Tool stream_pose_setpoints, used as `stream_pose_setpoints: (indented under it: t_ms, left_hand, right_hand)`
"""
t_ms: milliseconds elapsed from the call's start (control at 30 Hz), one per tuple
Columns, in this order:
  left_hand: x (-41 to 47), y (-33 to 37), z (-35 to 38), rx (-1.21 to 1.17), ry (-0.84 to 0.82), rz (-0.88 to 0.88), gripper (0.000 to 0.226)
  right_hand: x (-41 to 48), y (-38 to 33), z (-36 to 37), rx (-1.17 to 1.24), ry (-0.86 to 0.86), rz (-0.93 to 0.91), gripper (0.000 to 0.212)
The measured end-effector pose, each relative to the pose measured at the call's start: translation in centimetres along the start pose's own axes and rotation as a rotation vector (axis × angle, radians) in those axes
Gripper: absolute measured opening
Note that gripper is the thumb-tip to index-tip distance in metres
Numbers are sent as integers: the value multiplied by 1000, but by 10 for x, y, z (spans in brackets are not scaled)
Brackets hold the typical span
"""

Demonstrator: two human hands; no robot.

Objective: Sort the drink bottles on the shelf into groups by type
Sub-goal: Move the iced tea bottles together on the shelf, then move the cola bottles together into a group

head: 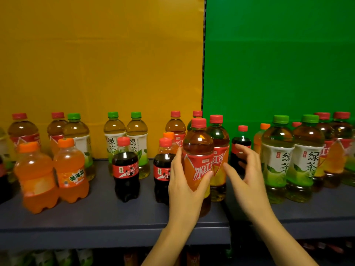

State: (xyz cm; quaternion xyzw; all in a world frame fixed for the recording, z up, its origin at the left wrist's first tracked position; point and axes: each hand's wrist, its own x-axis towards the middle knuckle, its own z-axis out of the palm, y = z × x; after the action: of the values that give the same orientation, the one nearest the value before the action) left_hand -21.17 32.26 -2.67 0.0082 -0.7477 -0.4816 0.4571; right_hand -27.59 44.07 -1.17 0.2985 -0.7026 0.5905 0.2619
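My left hand (184, 179) grips an iced black tea bottle (197, 150) with a red cap and red label, at the shelf's middle. A second black tea bottle (219, 146) stands just behind it to the right. My right hand (244, 169) hovers beside that one with fingers spread and curved, holding nothing, in front of a small cola bottle (241, 141). Two orange soda bottles (51, 173) stand at the left. Two small colas (125, 167) are left of my hand. Green tea bottles (292, 160) stand at the right, with others (124, 135) at the back.
The grey shelf (107, 214) has a front lip below my wrists. Yellow back panel (96, 54) on the left, green one (278, 54) on the right, split by a dark upright. More black tea bottles stand at the back left (23, 131) and far right (338, 143).
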Motion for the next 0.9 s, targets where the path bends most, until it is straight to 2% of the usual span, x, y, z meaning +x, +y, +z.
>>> stream_pose_setpoints:
  t_ms: [100,200,300,400,533,667,767,900]
  left_hand:
    - [-4,0,-15,4,125,90,50]
    - [-4,-5,-43,20,263,155,25]
    - [4,-20,-74,100,371,154,23]
    - [17,-34,-102,258,439,117,42]
    - [35,-56,-122,357,301,-90,77]
    - [46,-73,-131,256,151,-242,97]
    - [51,-77,-133,207,71,-296,93]
    - [48,-77,-135,209,-17,-297,69]
  right_hand:
    - [-10,-23,-2,17,67,-124,30]
    - [-22,-46,6,64,15,-175,25]
    - [-37,-63,23,81,-70,-205,29]
    - [-53,-71,50,94,-190,-198,38]
    - [-65,-69,90,22,-268,-167,61]
    - [-67,-63,119,-84,-206,-115,75]
    - [-61,-57,133,-157,-173,-80,80]
    - [-53,-50,144,-154,-134,28,84]
